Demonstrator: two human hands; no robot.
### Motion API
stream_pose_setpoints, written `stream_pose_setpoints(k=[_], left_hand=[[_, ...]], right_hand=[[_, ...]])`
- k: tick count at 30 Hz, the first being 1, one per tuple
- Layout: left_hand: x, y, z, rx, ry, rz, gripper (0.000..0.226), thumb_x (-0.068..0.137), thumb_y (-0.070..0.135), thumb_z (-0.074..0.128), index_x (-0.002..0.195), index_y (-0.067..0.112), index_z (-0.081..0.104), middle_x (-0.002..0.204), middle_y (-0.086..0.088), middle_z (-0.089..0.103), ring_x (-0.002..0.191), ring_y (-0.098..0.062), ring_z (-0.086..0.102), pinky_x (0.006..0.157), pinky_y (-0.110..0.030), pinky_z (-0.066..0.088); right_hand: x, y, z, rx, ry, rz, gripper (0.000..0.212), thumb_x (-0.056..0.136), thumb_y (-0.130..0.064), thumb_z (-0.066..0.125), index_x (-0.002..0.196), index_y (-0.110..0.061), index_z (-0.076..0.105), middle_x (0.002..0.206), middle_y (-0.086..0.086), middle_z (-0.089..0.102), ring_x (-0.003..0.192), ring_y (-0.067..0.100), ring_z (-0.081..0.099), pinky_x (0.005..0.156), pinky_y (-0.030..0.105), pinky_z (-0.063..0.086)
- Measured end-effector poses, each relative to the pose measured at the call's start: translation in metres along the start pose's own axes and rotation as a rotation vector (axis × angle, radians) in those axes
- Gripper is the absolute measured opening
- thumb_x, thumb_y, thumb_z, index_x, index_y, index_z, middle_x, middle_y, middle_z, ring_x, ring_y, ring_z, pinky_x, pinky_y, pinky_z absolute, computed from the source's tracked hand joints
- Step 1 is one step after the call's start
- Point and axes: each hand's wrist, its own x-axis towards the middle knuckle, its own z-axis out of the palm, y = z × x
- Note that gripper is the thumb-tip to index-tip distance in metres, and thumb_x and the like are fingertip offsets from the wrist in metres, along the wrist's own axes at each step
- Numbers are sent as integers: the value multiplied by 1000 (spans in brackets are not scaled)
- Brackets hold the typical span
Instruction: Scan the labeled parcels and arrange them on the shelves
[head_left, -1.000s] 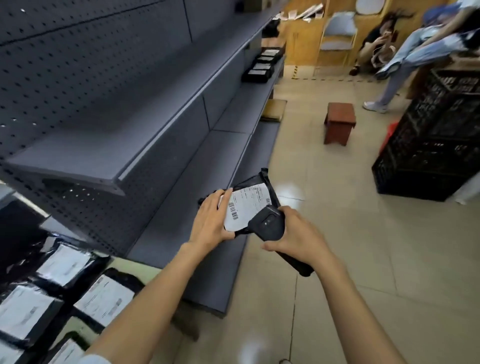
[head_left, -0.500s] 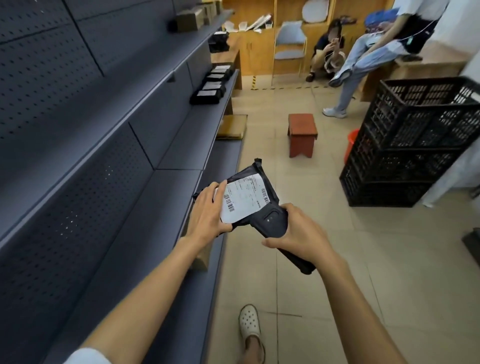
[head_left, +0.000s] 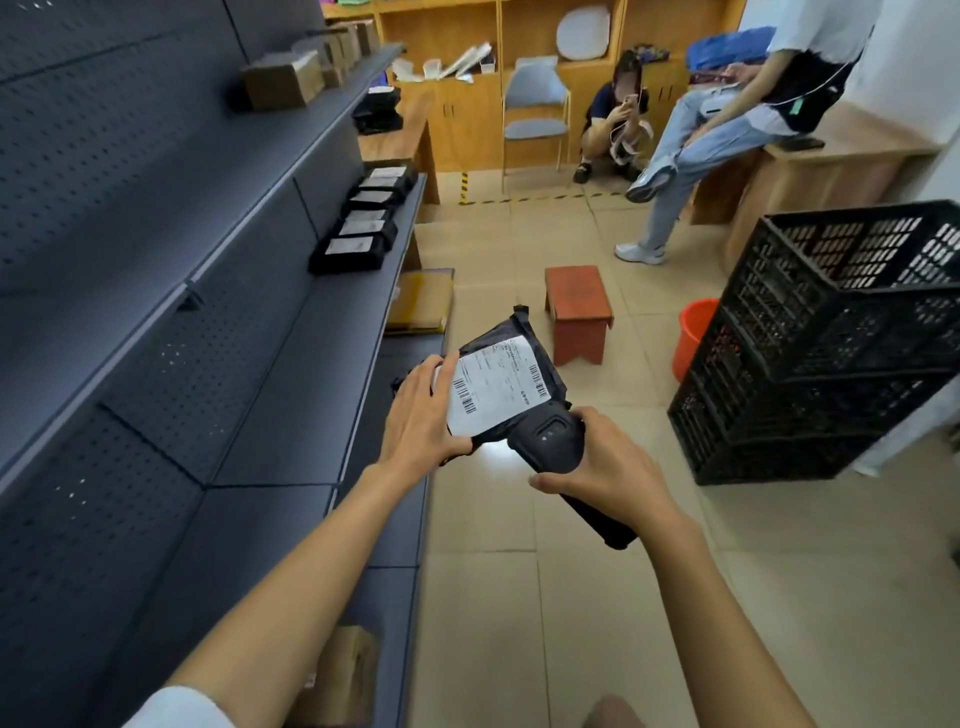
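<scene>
Left hand (head_left: 423, 415) gripped the black parcel (head_left: 498, 384) by its near-left corner, thumb over the edge of the white label (head_left: 496, 392) and fingers curled beneath, tilting the face up so both barcodes lay bare. The right hand (head_left: 605, 467) was wrapped round a black handheld scanner (head_left: 550, 439), its head just beside the label's lower right corner and aimed across it; a patch of light showed below the parcel, whether from the scanner I could not tell. I judged the scan to be in hand, the parcel held out over the floor off the front edge of the grey shelves (head_left: 291, 415), not yet set down. Farther along the middle shelf a row of labelled parcels (head_left: 366, 221) lay label-up near its front edge, likely the spot this one was bound for. Brown cartons (head_left: 283, 78) sat on the upper shelf, black crates (head_left: 831, 343) stood stacked to the right, and a small red stool (head_left: 579, 312) stood beyond.
</scene>
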Motion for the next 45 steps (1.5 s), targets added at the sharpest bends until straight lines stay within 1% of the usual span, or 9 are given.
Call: stream_pose_setpoints(k=[9, 12, 15, 18, 23, 28, 34, 41, 45], left_hand=[[197, -30, 78, 31, -28, -54, 117, 60, 47, 84, 152, 14, 20, 147, -10, 31, 134, -28, 34, 108, -39, 38], [272, -42, 88, 62, -30, -106, 117, 59, 46, 84, 152, 14, 19, 147, -10, 30, 133, -27, 34, 108, -41, 40], [329, -62, 96, 81, -18, -181, 118, 58, 47, 84, 151, 14, 20, 146, -9, 30, 131, -28, 35, 103, -41, 43], [359, -92, 104, 119, -33, -258, 118, 58, 46, 86, 151, 10, 23, 145, -12, 33, 129, -29, 37, 103, -40, 42], [402, -161, 117, 134, -12, -437, 117, 53, 39, 86, 149, 5, 29, 140, -15, 39, 124, -34, 44, 99, -43, 45], [465, -232, 130, 149, -26, -565, 118, 55, 36, 87, 151, 10, 25, 143, -12, 36, 126, -31, 41, 100, -40, 42], [541, -316, 137, 153, -74, -678, 122, 56, 40, 87, 153, 13, 19, 147, -11, 30, 131, -30, 38, 104, -41, 40], [572, -367, 152, 135, -62, -930, 119, 58, 40, 87, 152, 11, 21, 149, -14, 30, 127, -34, 42, 98, -47, 44], [571, -383, 169, 144, -40, -1142, 113, 55, 40, 86, 148, 6, 32, 143, -21, 39, 118, -40, 50, 91, -47, 47]], right_hand=[[233, 35, -41, 35, -71, -42, 85, 60, -60, 79, 131, -30, 45, 123, -11, 59, 105, 19, 61, 85, 39, 51], [318, 39, -65, 33, -97, -88, 90, 50, -67, 73, 127, -28, 45, 121, -9, 58, 103, 19, 61, 85, 43, 52], [399, 34, -78, -7, -136, -149, 84, 58, -61, 79, 127, -26, 47, 120, -7, 58, 105, 20, 59, 80, 37, 48], [465, 20, -76, -49, -203, -210, 80, 65, -56, 82, 130, -25, 46, 122, -8, 58, 108, 21, 59, 75, 33, 41], [574, -19, -52, -76, -331, -316, 80, 64, -57, 82, 128, -26, 45, 120, -7, 59, 102, 21, 61, 81, 38, 51], [681, -70, -21, -111, -409, -420, 90, 65, -59, 81, 137, -25, 41, 128, -7, 57, 106, 21, 61, 85, 41, 53], [808, -135, 2, -168, -460, -484, 82, 65, -57, 81, 131, -26, 45, 119, -6, 59, 99, 22, 62, 81, 41, 54], [912, -188, 45, -248, -589, -585, 85, 68, -57, 81, 136, -24, 41, 123, -2, 58, 105, 25, 60, 87, 43, 52], [959, -210, 78, -265, -683, -664, 88, 67, -58, 82, 136, -24, 39, 128, -2, 57, 108, 26, 61, 91, 46, 52]])
